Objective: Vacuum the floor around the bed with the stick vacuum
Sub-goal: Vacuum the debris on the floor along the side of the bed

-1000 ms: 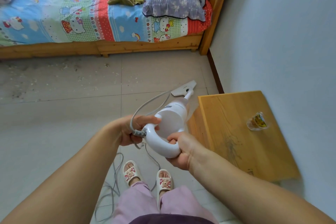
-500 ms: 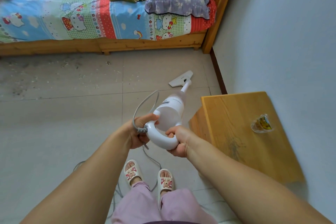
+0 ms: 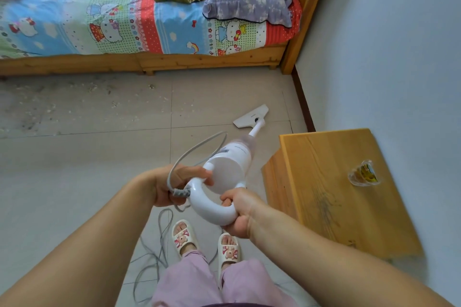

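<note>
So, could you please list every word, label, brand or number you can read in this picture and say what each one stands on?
None can be read.
Vacuum body: a dark label and a line of grey print, too small to read.
Floor head: a small grey mark, too blurred to read.
Wrapper in the clear cup on the wooden cabinet: colours only, no legible text.
Bedsheet: cartoon figures, no readable words.

Pale wall [image 3: 399,45], wooden nightstand [image 3: 331,182] (corner)
</note>
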